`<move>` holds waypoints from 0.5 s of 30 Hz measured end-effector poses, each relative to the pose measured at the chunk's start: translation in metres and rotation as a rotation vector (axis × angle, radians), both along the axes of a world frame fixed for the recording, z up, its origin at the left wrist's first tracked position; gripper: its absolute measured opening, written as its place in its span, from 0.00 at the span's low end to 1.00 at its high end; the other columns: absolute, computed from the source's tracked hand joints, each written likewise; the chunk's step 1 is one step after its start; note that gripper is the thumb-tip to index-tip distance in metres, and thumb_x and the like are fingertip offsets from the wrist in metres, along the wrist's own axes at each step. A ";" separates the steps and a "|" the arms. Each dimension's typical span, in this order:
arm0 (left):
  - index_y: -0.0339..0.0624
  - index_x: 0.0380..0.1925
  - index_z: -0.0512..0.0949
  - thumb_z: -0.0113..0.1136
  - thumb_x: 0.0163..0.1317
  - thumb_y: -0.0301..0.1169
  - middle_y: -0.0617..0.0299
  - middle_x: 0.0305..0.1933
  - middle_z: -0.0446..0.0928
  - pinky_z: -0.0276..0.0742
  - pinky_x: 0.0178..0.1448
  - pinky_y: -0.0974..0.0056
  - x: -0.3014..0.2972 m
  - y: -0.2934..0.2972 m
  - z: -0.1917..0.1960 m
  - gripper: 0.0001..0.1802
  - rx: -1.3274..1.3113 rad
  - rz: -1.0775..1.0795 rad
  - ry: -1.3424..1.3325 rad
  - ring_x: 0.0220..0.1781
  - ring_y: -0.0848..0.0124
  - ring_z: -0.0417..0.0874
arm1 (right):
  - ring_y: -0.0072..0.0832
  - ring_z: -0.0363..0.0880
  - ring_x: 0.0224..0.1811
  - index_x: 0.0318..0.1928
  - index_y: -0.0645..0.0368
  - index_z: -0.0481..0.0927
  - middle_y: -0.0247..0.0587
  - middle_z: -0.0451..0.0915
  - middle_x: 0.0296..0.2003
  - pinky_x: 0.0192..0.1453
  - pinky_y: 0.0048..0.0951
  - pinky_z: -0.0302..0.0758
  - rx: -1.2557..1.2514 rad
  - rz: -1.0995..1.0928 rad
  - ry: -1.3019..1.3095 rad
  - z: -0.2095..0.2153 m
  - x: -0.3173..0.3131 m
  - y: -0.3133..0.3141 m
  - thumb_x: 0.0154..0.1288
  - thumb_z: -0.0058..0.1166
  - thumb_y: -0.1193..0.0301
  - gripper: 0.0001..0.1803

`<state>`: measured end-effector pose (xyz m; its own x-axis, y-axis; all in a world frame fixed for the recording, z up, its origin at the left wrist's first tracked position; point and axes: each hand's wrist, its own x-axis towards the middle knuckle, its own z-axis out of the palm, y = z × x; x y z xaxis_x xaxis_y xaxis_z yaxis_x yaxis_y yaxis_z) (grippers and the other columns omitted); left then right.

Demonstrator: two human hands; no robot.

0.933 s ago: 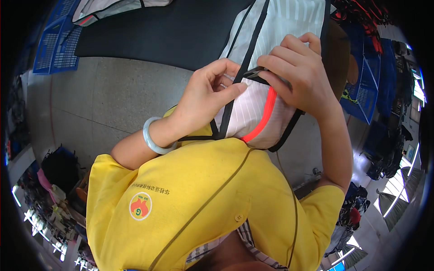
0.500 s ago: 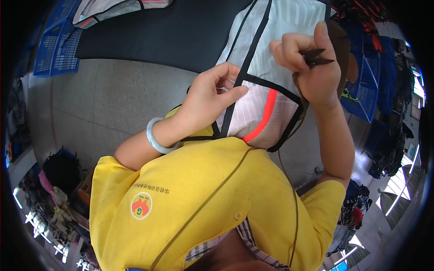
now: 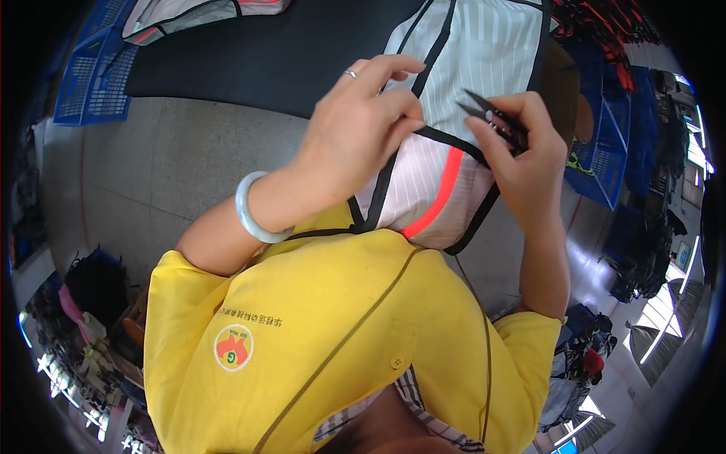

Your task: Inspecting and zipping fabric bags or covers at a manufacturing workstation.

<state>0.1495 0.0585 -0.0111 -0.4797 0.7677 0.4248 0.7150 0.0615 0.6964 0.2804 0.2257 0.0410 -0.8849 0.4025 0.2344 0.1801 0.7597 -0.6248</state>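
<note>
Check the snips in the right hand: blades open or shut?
Open: the thread snips in the right hand show two black blade tips spread apart above the white garment.

Dark table (image 3: 287, 53), upper centre of the frame, its near edge bordering the grey floor (image 3: 151, 174) at left. White striped garment (image 3: 484, 53) with black trim lies on the table at upper right, hanging over the near edge. A second pale garment (image 3: 189, 11) lies at upper left. Blue crate (image 3: 94, 76) rests at the table's left end.
</note>
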 end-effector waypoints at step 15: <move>0.36 0.30 0.80 0.67 0.58 0.26 0.57 0.55 0.79 0.72 0.57 0.62 -0.022 -0.011 0.001 0.06 -0.128 -0.094 -0.182 0.57 0.63 0.75 | 0.37 0.81 0.26 0.34 0.57 0.76 0.40 0.79 0.24 0.29 0.29 0.74 0.150 0.211 -0.119 -0.012 -0.006 -0.013 0.54 0.69 0.67 0.14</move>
